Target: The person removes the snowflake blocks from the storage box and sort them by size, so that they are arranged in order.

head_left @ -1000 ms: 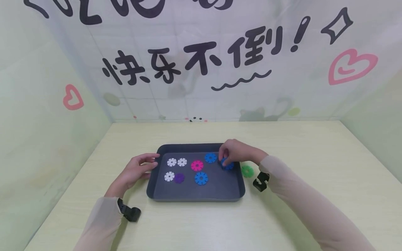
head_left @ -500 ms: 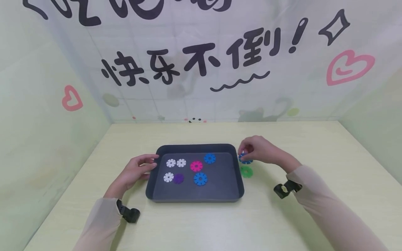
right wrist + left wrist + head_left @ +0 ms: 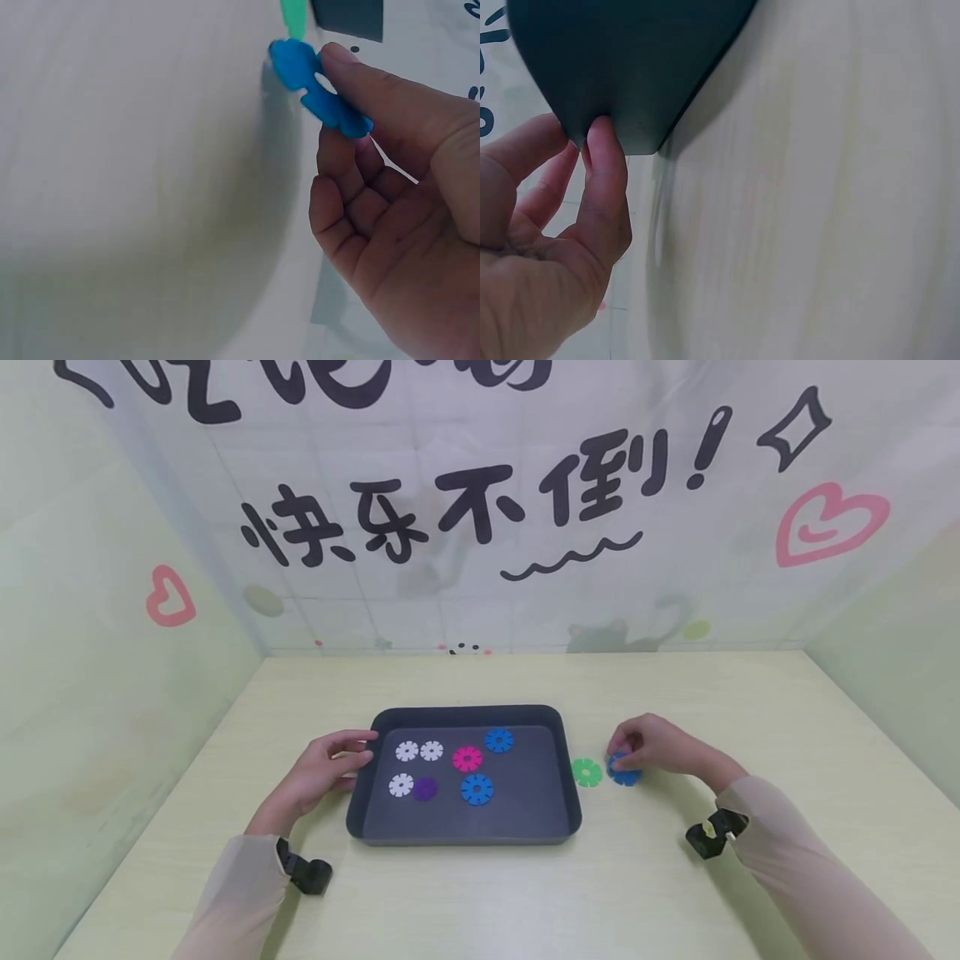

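My right hand (image 3: 656, 743) pinches a blue notched plastic interlocking disc (image 3: 626, 777) between thumb and fingers, low over the table to the right of the tray. In the right wrist view the blue disc (image 3: 294, 66) is tilted, its centre hole showing. Just left of it lies a green notched disc (image 3: 587, 772) on the table. With thumb and fingertips, my left hand (image 3: 322, 768) grips the left wall of the dark grey tray (image 3: 465, 841); the left wrist view shows the thumb against the tray's outside (image 3: 622, 82).
Inside the tray lie three white discs (image 3: 431, 751), a purple disc (image 3: 424, 789), a pink disc (image 3: 468, 758) and two blue discs (image 3: 477, 789). Beneath everything is a pale wooden table (image 3: 450, 902), with a printed cloth backdrop (image 3: 420, 602) at its far edge.
My right hand has carried the blue disc from the tray's back right corner out over the right wall, then further right and nearer, beside the green disc. My left hand stays at the tray.
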`<state>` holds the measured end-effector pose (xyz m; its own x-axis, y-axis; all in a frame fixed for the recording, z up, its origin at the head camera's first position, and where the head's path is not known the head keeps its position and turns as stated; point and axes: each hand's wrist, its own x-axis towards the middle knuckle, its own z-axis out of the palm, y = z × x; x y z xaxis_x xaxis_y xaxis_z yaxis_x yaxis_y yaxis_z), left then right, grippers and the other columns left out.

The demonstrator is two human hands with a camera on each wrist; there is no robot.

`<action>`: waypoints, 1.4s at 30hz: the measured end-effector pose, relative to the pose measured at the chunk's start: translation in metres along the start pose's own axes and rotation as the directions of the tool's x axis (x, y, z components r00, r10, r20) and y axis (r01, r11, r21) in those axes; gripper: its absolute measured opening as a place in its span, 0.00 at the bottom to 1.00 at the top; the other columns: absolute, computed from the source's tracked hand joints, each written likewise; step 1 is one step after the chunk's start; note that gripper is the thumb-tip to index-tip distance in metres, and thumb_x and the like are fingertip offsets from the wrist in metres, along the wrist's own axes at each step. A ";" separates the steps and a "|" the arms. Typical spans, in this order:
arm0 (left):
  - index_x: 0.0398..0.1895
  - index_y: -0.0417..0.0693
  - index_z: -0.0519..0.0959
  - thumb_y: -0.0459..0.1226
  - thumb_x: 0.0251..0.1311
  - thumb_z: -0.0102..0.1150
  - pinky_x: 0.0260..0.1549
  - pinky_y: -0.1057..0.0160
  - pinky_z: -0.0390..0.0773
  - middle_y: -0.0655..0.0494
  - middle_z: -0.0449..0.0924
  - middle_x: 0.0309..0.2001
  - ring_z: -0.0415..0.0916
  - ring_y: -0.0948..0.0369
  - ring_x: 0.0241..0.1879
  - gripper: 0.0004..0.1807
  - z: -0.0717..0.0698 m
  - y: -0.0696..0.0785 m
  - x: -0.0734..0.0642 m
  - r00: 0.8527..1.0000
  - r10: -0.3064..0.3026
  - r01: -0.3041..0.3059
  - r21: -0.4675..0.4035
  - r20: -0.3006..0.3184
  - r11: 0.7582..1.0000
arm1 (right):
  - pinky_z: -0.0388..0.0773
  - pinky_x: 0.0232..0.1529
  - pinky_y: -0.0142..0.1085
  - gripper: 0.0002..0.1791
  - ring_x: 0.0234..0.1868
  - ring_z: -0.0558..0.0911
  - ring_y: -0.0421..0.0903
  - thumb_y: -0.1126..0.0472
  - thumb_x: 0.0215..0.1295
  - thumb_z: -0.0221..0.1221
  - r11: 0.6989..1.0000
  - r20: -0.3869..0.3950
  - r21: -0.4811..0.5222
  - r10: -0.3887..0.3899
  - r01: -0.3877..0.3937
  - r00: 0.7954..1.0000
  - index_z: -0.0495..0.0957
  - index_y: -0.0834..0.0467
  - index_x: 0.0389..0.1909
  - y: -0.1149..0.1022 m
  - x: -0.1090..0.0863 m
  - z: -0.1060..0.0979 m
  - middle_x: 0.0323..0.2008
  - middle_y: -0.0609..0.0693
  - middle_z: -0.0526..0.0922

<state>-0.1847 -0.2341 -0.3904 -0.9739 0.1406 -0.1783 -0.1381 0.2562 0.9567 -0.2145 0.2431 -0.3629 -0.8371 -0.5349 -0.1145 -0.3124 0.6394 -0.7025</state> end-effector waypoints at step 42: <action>0.60 0.35 0.66 0.32 0.58 0.58 0.36 0.60 0.80 0.43 0.64 0.47 0.73 0.60 0.38 0.26 -0.001 -0.001 0.000 1.000 0.021 -0.021 -0.028 0.016 0.999 | 0.74 0.28 0.33 0.08 0.26 0.73 0.43 0.64 0.57 0.62 0.980 0.079 0.002 -0.198 0.199 0.977 0.78 0.63 0.36 -0.080 0.046 0.035 0.24 0.45 0.75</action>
<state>-0.1848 -0.2352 -0.3917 -0.9737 0.1608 -0.1615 -0.1229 0.2264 0.9662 -0.2122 0.1478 -0.3370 -0.7205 -0.6929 -0.0279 -0.4716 0.5191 -0.7129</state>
